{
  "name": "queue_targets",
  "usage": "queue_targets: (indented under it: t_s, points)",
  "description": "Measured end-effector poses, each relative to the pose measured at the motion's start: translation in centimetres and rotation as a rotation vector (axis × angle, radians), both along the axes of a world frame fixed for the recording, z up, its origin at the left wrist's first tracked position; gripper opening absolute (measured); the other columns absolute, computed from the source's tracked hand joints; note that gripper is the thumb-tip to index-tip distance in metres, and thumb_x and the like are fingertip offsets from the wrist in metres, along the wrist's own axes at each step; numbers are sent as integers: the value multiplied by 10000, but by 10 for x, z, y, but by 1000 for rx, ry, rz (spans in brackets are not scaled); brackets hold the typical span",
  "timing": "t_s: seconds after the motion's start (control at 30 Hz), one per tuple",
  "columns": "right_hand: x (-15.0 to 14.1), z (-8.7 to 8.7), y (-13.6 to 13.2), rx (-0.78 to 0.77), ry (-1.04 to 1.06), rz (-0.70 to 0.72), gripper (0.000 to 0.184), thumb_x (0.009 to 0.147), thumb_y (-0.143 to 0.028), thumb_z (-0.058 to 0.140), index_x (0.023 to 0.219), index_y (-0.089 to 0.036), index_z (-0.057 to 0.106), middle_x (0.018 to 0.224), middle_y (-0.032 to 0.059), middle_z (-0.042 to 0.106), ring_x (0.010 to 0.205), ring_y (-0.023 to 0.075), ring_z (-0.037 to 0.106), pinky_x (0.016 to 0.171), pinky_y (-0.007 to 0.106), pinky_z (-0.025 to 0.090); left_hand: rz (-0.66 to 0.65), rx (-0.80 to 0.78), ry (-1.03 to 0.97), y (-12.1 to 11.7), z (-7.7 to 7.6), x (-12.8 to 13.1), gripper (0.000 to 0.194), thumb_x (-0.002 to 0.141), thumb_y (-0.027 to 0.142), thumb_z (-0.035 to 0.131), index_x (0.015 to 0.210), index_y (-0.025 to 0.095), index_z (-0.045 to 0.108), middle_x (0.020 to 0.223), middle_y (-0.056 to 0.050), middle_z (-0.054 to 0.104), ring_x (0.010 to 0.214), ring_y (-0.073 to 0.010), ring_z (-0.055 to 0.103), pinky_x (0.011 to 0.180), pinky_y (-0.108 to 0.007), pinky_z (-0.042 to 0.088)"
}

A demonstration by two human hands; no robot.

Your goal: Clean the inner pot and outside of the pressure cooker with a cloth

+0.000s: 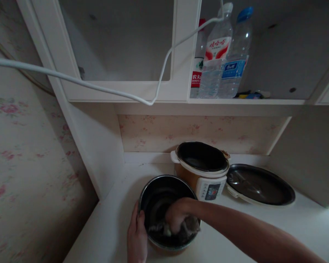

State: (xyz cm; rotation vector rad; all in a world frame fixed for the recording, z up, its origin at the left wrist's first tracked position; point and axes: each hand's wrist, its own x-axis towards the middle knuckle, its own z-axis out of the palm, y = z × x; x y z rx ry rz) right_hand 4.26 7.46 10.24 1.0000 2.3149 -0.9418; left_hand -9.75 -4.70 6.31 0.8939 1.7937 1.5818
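A deep round pot (152, 197) with a dark inside stands on the white counter, close in front of me. My left hand (137, 233) holds its left side, the thumb up at the rim and the fingers along the outer wall. Down inside the pot is my right hand (178, 215), closed on a crumpled greyish cloth (190, 227) that is pressed toward the pot's wall and bottom. The fingers of that hand are partly hidden and slightly blurred.
Behind the pot stands a lidless electric cooker (211, 188); a detached oval lid (260, 186) lies right of it. Overhead, a white cabinet (126, 91) holds plastic bottles (216, 58). A white cable (98, 86) hangs across the view. Flowered wall at left.
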Motion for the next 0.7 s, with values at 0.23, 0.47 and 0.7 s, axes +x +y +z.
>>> queue_targets:
  t_s: [0.23,0.47,0.7]
  points:
    - [-35,22,-29,-183,495,-578,266,869,-176,459,1026,-159,673,830,53,718,627,136,661,602,238,539,-60,-7,-95,0,7,0,518,960,397,392,1359,131,586,1478,-108,547,1431,-231,431,1219,-381,280]
    - [-30,28,-40,-166,734,-670,284,821,-174,520,1067,-159,661,932,40,718,819,150,667,738,223,517,-89,-21,-34,-2,8,-6,537,958,383,386,1379,117,586,1466,-103,558,1423,-221,443,1215,-355,286]
    - [35,39,-22,45,183,132,248,500,-8,709,617,-227,700,508,-64,585,537,176,604,544,259,462,-103,-4,-26,1,4,-9,537,966,391,390,1386,120,583,1488,-102,531,1438,-231,418,1228,-391,264]
